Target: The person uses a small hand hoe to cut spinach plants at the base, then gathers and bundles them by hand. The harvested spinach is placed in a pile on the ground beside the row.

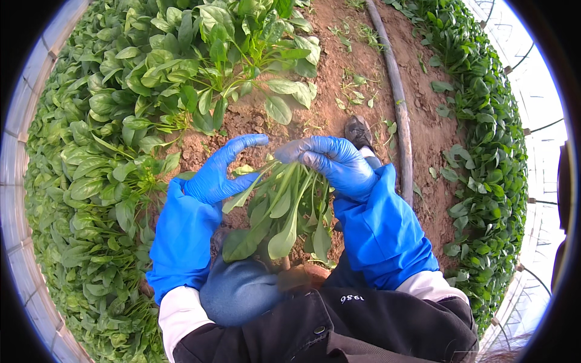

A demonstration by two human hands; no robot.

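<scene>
A bunch of spinach [288, 208] hangs leaves-down from my right hand [329, 159], which pinches it at the root end. Both hands wear blue gloves with blue sleeve covers above them. My left hand [227, 170] is left of the bunch, thumb and fingers spread apart. Its thumb tip comes close to the outer stems; whether they touch is hard to tell. The curled fingers of my right hand hide the roots. Beneath the bunch, a wooden handle [286, 263] shows in part beside a reddish-brown object [308, 274] that I cannot make out.
Dense spinach plants [91, 181] grow on the left and ahead. A long grey pipe [395, 81] lies along the soil path [333, 86], near my shoe [358, 131]. Loose leaves [358, 96] are scattered there. Another spinach bed [485, 149] runs along the right.
</scene>
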